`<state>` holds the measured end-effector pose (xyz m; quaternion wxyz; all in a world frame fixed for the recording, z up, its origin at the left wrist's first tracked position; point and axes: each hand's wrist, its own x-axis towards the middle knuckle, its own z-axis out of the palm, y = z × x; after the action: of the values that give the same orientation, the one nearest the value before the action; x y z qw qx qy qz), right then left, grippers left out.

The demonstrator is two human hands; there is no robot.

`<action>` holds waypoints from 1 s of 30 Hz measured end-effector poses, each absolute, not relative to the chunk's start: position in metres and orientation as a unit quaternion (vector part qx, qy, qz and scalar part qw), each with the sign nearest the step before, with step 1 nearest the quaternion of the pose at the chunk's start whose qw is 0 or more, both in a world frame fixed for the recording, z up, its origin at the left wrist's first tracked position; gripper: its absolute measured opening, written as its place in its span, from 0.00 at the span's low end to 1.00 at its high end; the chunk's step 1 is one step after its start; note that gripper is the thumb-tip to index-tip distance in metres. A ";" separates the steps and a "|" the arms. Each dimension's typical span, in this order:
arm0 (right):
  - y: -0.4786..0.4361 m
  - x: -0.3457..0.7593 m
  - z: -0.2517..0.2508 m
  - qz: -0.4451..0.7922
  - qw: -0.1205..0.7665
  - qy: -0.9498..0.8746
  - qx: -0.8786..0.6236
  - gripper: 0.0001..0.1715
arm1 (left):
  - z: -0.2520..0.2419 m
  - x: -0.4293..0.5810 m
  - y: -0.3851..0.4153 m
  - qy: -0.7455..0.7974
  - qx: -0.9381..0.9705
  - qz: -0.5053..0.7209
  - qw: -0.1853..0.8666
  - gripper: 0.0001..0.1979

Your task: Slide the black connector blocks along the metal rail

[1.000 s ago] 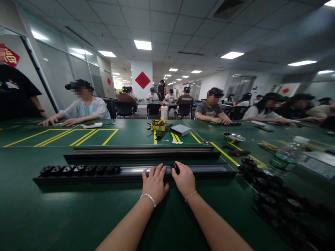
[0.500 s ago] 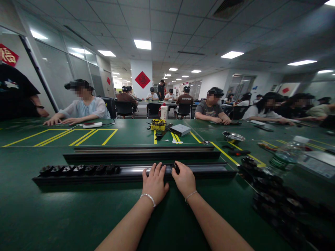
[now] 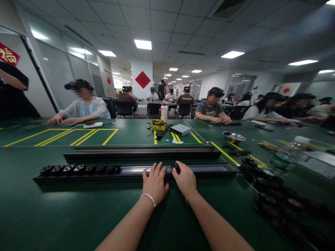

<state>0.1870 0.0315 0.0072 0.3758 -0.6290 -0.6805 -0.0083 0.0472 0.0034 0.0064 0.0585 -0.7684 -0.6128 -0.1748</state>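
Observation:
A long black channel rail (image 3: pixel 209 169) with a shiny metal inner strip lies across the green table in front of me. Several black block-shaped modules (image 3: pixel 79 169) sit side by side in its left half. My left hand (image 3: pixel 155 179) rests on the rail's middle, palm down, fingers stretched out and slightly apart. Just to its right, my right hand (image 3: pixel 185 177) pinches a small black module (image 3: pixel 177 168) at the channel. The fingers hide part of that module, so I cannot tell how deep it sits.
Behind lies a second black rail (image 3: pixel 141 155). A pile of black modules (image 3: pixel 277 198) and a plastic bottle (image 3: pixel 286 155) stand at right. Farther back are a metal bowl (image 3: pixel 234 136), a grey box (image 3: pixel 180 130) and a yellow box with cables (image 3: pixel 158 124). Co-workers sit across the table.
Both my hands stay where they were on the rail. At the far left, a standing person in black has shifted their arm and body; a seated person's hands have moved slightly.

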 end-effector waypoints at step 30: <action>0.031 0.187 0.007 -0.017 0.382 -0.675 -0.631 0.20 | 0.006 0.047 0.003 -0.614 -0.768 -0.171 0.065 0.26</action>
<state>0.1872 0.0310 0.0067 0.3822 -0.6310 -0.6749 -0.0173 0.0469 0.0033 0.0059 0.0647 -0.7681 -0.6137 -0.1711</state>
